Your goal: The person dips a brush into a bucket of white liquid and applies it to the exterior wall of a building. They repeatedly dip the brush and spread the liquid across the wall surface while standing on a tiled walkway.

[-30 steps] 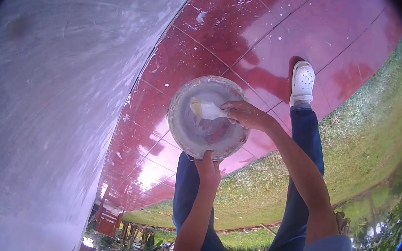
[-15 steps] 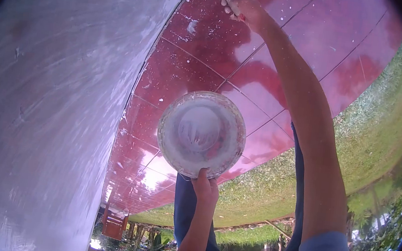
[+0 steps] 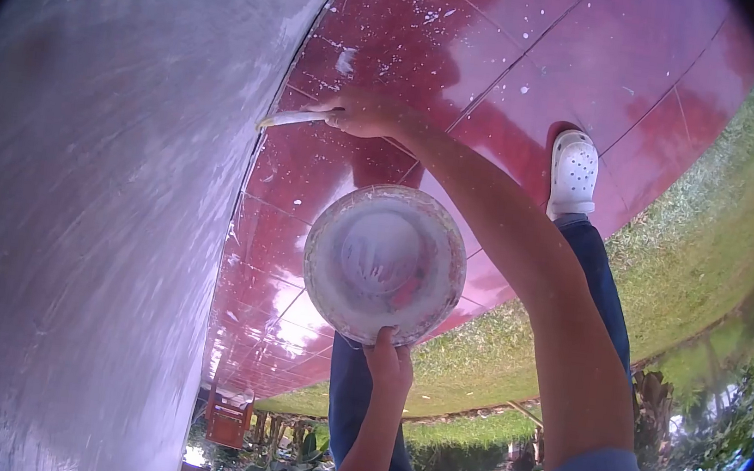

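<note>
My left hand point(image 3: 389, 360) grips the near rim of a round paint bucket point(image 3: 322, 271), thumb over the edge. The bucket's mouth faces me; its inner wall is smeared white, and whitish paint point(image 3: 380, 253) lies at the bottom. Beyond the bucket, my right hand point(image 3: 354, 112) is closed around the handle of a paintbrush point(image 3: 295, 118), seen edge-on. Its tip points left and is right at the foot of the grey-white wall point(image 3: 116, 159), where it meets the floor.
White spatters dot the red tiled floor point(image 3: 489, 146). My foot in a white clog point(image 3: 575, 170) stands on the tiles at right. Grass point(image 3: 671, 269) borders the floor. A reddish-brown wooden object point(image 3: 227, 421) stands further off along the wall.
My right hand has swung the brush from the top of the view down and left along the wall's base. The bucket has shifted slightly right and down. My clog has come into view.
</note>
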Demonstrator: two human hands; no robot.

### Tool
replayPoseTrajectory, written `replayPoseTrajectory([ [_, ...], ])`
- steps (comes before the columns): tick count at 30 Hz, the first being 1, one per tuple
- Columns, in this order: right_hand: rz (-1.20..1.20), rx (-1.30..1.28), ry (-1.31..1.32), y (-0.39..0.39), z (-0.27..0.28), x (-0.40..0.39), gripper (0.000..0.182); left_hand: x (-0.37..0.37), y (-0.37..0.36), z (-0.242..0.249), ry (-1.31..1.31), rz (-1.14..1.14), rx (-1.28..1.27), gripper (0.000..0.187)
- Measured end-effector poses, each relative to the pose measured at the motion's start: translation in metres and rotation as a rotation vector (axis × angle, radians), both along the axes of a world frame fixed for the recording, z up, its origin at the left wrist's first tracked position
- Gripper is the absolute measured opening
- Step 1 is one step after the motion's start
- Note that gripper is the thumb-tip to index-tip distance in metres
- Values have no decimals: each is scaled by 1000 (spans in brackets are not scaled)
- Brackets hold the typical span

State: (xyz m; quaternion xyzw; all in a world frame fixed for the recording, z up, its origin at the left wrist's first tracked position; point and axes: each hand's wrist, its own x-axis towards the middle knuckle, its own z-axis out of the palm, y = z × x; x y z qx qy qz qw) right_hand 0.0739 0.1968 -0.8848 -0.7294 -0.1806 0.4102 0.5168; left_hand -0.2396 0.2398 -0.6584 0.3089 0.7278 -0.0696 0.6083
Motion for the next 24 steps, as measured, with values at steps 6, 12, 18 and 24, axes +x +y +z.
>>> replayPoseTrajectory([
  [6,-364,75,-236,-124,-52,171,29,-1,2,2,-5,-5,15,64],
  [12,-1411,31,138,-190,-26,216,25,1,2,3,-63,12,-18,63],
  [18,-1214,260,315,54,-17,44,47,-5,0,1,-65,-7,-10,62],
  [24,54,34,208,124,-13,-114,41,-46,19,-5,-33,117,-142,69],
])
